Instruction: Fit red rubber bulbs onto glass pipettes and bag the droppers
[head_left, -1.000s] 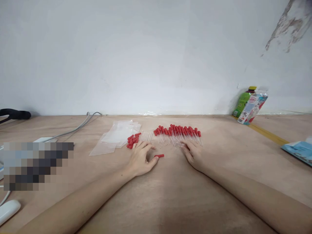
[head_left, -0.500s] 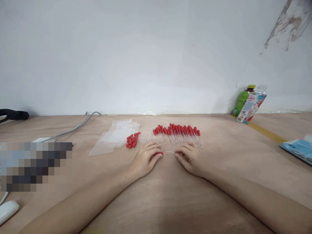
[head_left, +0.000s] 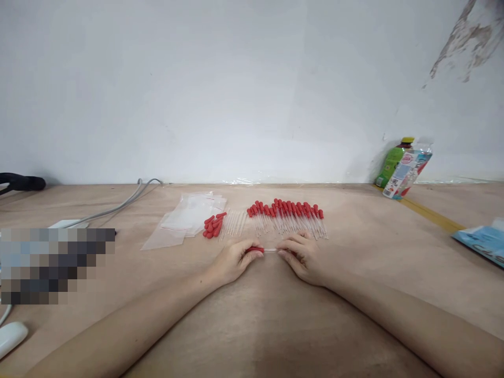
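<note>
Between thumb and fingers, my left hand (head_left: 235, 258) pinches a red rubber dropper bulb (head_left: 256, 249). My right hand (head_left: 302, 257) is closed on a thin clear glass tube (head_left: 271, 250), which points left. The tube's left end meets the bulb's mouth; I cannot tell how deep it sits. Beyond my hands lies a row of droppers with red bulbs (head_left: 291, 210), their glass ends toward me. Bare glass tubes (head_left: 234, 223) lie to the left of that row. Farther left is a small heap of loose red bulbs (head_left: 212, 227).
Clear plastic bags (head_left: 192, 212) lie in a pile left of the bulbs. A grey cable (head_left: 118, 208) and a white mouse (head_left: 12, 338) are on the left, near a blurred-out area. A green bottle (head_left: 389, 165), a carton (head_left: 407, 173) and a blue packet (head_left: 480, 241) stand or lie right.
The gap between the bulb and the glass tube has closed. My right hand has shifted slightly left, and my left fingers have drawn in around the bulb.
</note>
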The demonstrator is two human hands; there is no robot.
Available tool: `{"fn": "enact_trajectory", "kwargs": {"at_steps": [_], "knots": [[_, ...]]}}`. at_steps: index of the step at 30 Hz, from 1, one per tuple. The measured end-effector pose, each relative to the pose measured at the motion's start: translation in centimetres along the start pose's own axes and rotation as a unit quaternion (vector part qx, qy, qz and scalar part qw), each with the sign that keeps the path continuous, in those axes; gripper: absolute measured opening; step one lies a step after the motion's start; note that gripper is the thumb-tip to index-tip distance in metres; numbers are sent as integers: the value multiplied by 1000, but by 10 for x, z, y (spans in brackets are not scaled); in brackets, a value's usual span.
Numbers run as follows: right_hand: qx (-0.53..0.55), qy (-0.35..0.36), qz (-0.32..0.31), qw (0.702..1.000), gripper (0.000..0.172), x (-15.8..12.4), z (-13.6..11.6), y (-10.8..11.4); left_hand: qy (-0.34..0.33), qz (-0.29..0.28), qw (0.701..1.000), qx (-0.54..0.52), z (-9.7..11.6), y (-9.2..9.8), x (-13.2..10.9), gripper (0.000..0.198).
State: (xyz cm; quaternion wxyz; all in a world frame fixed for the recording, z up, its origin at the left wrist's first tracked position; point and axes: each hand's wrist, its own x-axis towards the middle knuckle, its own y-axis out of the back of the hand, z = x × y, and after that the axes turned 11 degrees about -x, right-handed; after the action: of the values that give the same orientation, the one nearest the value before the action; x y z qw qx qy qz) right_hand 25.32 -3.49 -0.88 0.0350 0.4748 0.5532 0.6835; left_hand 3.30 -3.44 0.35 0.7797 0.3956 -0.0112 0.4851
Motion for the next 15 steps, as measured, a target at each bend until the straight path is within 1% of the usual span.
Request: {"fn": "enact_trajectory", "kwargs": {"at_steps": [4,8,12,15], "knots": [[0,-2,1,1000,20,2,0,-1,21,-19,999,-31,-2,0,-1,16],[-10,-7,-3,1000,19,4,-1,0,40,-30,998,-35,-4,-1,-1,19],[-43,3,-7,999,20,5,-5,3,37,-18,999,-26,-4,-1,0,18],[-70,18,6,997,20,5,-7,3,33,-8,999,-19,-2,0,1,18]]}}
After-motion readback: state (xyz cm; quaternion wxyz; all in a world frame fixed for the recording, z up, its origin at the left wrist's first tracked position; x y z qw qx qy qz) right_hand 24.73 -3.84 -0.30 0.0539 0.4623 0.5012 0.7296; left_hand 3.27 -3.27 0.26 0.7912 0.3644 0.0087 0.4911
